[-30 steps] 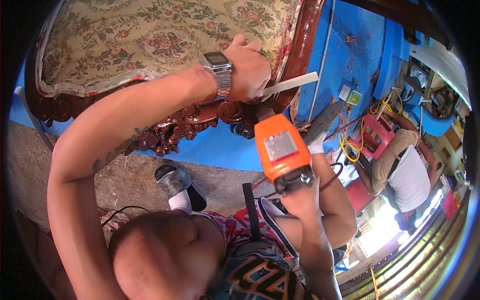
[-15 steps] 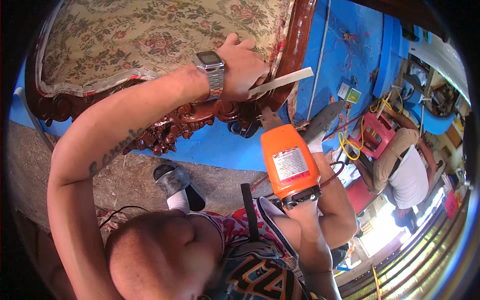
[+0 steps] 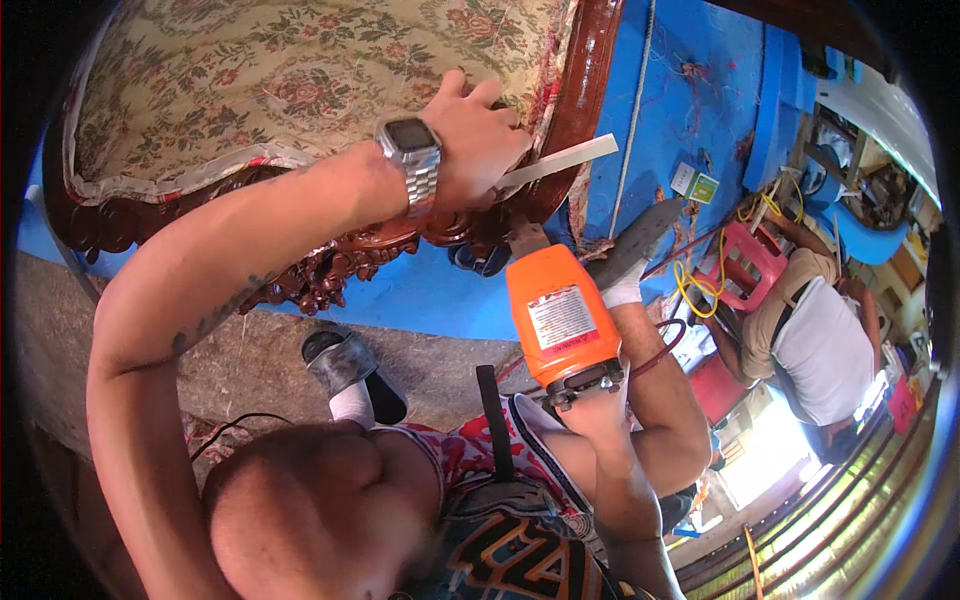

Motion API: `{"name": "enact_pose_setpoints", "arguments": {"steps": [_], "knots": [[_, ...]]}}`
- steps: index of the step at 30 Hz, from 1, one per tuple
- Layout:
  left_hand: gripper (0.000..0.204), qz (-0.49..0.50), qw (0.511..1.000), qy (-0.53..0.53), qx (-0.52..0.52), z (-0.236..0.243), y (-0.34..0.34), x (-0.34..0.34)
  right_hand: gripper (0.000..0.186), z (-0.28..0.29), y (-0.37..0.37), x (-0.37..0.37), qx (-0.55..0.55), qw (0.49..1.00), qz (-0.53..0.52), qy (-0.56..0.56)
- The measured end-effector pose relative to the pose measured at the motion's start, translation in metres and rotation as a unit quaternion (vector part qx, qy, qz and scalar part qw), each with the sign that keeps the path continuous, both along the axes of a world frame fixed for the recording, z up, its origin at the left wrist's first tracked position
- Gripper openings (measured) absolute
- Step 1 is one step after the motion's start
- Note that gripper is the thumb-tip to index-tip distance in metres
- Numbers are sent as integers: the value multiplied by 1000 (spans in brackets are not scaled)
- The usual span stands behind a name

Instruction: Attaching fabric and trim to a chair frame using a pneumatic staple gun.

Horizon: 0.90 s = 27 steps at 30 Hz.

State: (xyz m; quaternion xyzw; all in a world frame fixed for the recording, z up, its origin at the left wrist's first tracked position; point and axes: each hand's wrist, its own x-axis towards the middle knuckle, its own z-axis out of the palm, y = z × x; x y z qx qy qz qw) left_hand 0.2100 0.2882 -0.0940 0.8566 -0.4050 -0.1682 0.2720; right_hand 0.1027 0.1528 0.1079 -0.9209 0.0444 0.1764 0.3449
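A carved dark-red wooden frame (image 3: 575, 85) holds floral upholstery (image 3: 300, 80) with a pale edging. My left hand (image 3: 470, 135), with a steel-banded watch, rests on its lower right corner, fingers bent over the fabric and closed on a pale flat strip (image 3: 570, 157) that sticks out to the right. My right hand (image 3: 590, 405) grips an orange power tool (image 3: 555, 300); its metal front reaches the carved rail just below my left hand, and I cannot tell whether it touches. The tool's grip is hidden under its body.
A blue surface (image 3: 680, 110) surrounds the frame, carrying a cord and a small green-white box (image 3: 692, 183). At right are a pink stool (image 3: 745, 260), yellow hose (image 3: 698, 282) and another person (image 3: 820, 350) bending over. My sandalled foot (image 3: 350, 370) is on concrete below.
My left hand and the strip have shifted slightly leftward along the frame. The orange tool has shifted slightly and tilted. The other person at right has moved a little.
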Motion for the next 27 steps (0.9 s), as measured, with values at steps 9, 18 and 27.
{"name": "enact_pose_setpoints", "arguments": {"steps": [9, 18, 27], "knots": [[20, 57, 987, 132, -69, 4, -14, 15, 44, -12, -29, -28, -70, 996, 53, -27], [15, 61, 990, 113, -62, -6, -12, 14, 54, -58, -76, -65, -87, 988, 129, 10], [12, 51, 990, 110, -71, -15, -11, 13, 78, -48, -89, -35, -137, 976, 153, 70]]}}
